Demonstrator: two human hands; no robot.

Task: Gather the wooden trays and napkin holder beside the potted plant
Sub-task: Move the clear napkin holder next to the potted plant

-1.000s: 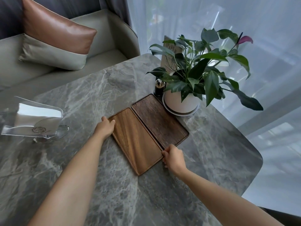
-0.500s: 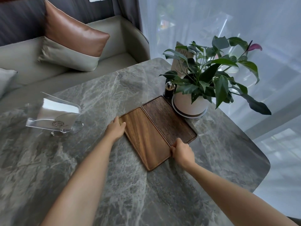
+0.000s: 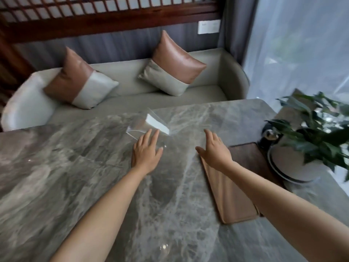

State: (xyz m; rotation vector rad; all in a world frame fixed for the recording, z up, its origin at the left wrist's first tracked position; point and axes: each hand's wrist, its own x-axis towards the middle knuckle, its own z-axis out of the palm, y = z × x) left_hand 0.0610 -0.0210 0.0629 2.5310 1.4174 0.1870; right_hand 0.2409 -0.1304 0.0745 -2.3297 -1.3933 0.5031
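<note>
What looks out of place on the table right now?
Only the clear napkin holder: it stands mid-table, apart from the two wooden trays lying beside the potted plant. Both hands are open, reaching toward it.

table: grey veined marble top [image 3: 75, 167], fills near half
sofa: pale grey-green [image 3: 132, 76], far side, w/ 2 brown-and-grey cushions [image 3: 172, 63]
wall: grey panelling, dark wood lattice [image 3: 105, 8] above
window: right, sheer white curtain [image 3: 302, 44], daylight thru
</note>
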